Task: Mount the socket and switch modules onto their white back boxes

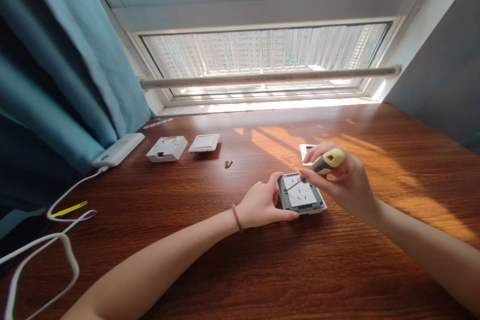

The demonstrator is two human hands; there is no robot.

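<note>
A wall socket with a white face and a grey surround lies on the wooden table. My left hand grips its left side, thumb along the near edge and fingers at the far corner. In my right hand is a screwdriver with a yellow and grey handle, tilted so that its shaft slants down to the left. The tip meets the socket near a hole on its left side. Partly hidden behind the right hand is a white cover frame.
Several screws lie left of the socket. Further left are a white switch panel and a white mounting box. A white power bank with a cable sits by the blue curtain. A yellow strip lies near the cable.
</note>
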